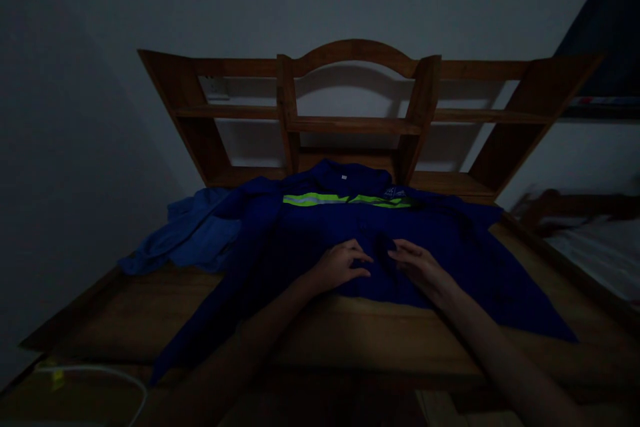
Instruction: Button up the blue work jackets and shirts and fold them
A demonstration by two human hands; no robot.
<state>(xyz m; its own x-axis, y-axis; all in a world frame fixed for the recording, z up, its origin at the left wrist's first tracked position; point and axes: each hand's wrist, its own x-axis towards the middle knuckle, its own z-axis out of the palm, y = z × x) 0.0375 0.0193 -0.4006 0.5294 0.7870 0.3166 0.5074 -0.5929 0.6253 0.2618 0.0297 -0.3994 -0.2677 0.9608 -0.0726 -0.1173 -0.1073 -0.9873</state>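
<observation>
Across the wooden worktop [350, 337], from the head view, one dark blue jacket [320, 233] lies spread out, collar to the far side, hem to the near side. Two hands are on the job, one each side of its front opening. On the left, the left hand [350, 263] hovers low over the cloth, fingers curled, thumb parted from them, nothing visible in its grasp. On the right, the right hand [417, 265] has fingertips and thumb pinched on the raised edge of the jacket's front.

Up at the chest, two lengths of yellow-green reflective stripe [313, 199], one each side of the opening; one small white label [344, 177] inside the collar, one pale printed badge [395, 193] on the right. One sleeve trails down to the near left edge. Just beside it, far left, one lighter blue cloth [205, 237] lies crumpled. At the near left corner, one white cable [107, 369] curves past one small yellow item [57, 377], too dim to name. Behind everything, one wooden shelf unit [354, 125], three bays across, and one pale wall fitting [216, 88] in the left bay.
</observation>
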